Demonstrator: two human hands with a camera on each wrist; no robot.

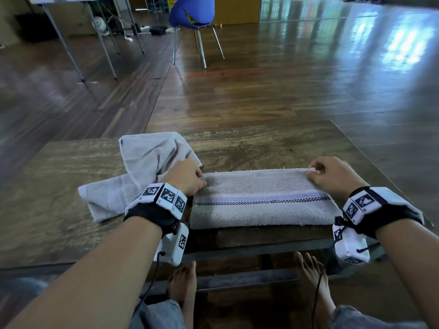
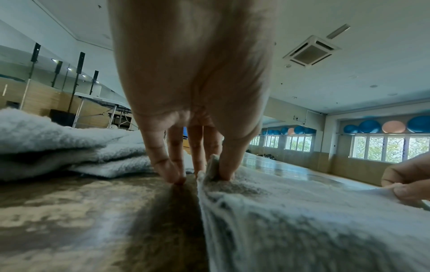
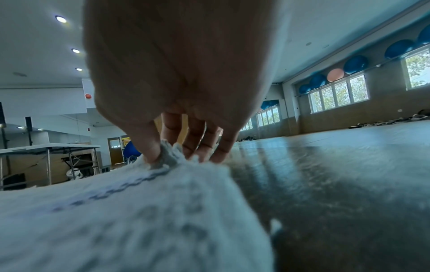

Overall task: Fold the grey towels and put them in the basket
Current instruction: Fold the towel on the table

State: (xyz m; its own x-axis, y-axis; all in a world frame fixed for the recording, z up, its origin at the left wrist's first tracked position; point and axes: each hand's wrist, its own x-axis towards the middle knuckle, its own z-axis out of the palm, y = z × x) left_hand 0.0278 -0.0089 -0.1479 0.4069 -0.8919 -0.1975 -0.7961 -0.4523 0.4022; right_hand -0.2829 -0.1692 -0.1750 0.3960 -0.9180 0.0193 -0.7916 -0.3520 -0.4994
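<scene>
A grey towel (image 1: pixel 261 198) with a purple and black stripe lies folded lengthwise on the wooden table (image 1: pixel 273 148), near its front edge. My left hand (image 1: pixel 190 178) pinches the towel's far left corner (image 2: pixel 213 165) between thumb and fingers. The far right corner (image 3: pixel 170 154) is pinched by my right hand (image 1: pixel 330 173). A second grey towel (image 1: pixel 142 167) lies crumpled on the table just left of my left hand, also in the left wrist view (image 2: pixel 69 145). No basket is in view.
The table's front edge runs just under my wrists, with my bare feet (image 1: pixel 183 286) below it. Beyond the table lie a wooden floor, a blue chair (image 1: pixel 192 13) and a white folding table (image 1: pixel 78 1) at the back left.
</scene>
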